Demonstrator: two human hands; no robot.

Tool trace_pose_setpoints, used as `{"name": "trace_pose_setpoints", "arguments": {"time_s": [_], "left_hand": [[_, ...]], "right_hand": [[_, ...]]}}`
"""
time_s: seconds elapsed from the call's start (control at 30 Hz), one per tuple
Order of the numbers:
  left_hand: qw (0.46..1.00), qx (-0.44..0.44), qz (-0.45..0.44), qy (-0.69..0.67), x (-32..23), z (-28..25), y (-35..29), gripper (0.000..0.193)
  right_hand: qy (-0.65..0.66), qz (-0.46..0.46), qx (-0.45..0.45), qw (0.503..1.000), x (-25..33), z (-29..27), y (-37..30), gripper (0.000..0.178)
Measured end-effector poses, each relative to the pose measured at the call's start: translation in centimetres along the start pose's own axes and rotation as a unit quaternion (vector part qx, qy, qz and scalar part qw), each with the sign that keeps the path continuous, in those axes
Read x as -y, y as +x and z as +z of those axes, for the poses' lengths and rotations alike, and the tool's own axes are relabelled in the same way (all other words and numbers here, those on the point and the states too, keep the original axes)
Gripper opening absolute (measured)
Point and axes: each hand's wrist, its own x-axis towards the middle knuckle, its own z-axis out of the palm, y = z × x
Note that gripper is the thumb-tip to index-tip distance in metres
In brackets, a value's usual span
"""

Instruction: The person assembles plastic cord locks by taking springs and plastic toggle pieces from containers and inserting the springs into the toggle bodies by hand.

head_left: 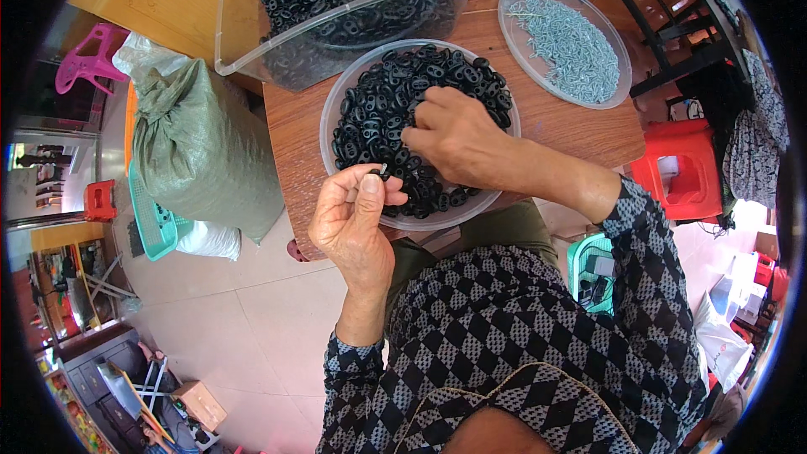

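Observation:
My left hand [356, 223] is closed at the near left rim of a clear round tub [326, 122]. Between its thumb and fingertips is a small black plastic piece [383, 174], with a bit of silvery metal showing at the top. Many black oval pieces [378, 105] with two holes each fill the tub. My right hand [462, 136] reaches over the heap from the right, its fingers curled down among the pieces. Whatever those fingertips grip is hidden.
On the wooden table [580, 139], a clear round lid [620, 88] holds silvery screws [567, 46]. A large clear bin [239, 67] of black pieces stands behind. To the left is a stuffed green sack [210, 143]; a red stool [685, 172] stands right.

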Motion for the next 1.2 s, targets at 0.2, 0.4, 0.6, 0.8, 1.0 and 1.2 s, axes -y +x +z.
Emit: {"name": "trace_pose_setpoints", "arguments": {"time_s": [0.2, 0.4, 0.6, 0.8, 1.0, 1.2], "left_hand": [[1.000, 0.000, -0.023, -0.019, -0.1, 1.1, 0.4, 0.011], [0.998, 0.003, -0.028, -0.047, 0.4, 1.3, 0.7, 0.012], [0.999, -0.015, -0.016, -0.049, 0.5, 1.9, 0.7, 0.012], [0.999, 0.004, -0.015, -0.051, 0.2, 2.4, 0.8, 0.013], [0.999, -0.003, -0.037, -0.036, -0.1, 2.0, 0.6, 0.014], [0.999, -0.004, -0.021, -0.029, -0.2, 2.4, 0.3, 0.010]], "right_hand": [[0.121, 0.070, -0.196, 0.971, 2.5, -1.8, -0.4, 0.023], [0.117, 0.061, -0.243, 0.961, 3.4, -1.6, -0.4, 0.024], [0.209, 0.135, -0.248, 0.936, 3.8, -1.8, -0.2, 0.020], [0.418, 0.332, -0.204, 0.821, 4.6, -2.6, -0.4, 0.016], [0.637, 0.403, -0.148, 0.640, 3.5, -2.9, -0.7, 0.014], [0.692, 0.445, -0.102, 0.560, 2.6, -2.9, -0.7, 0.018]]}}
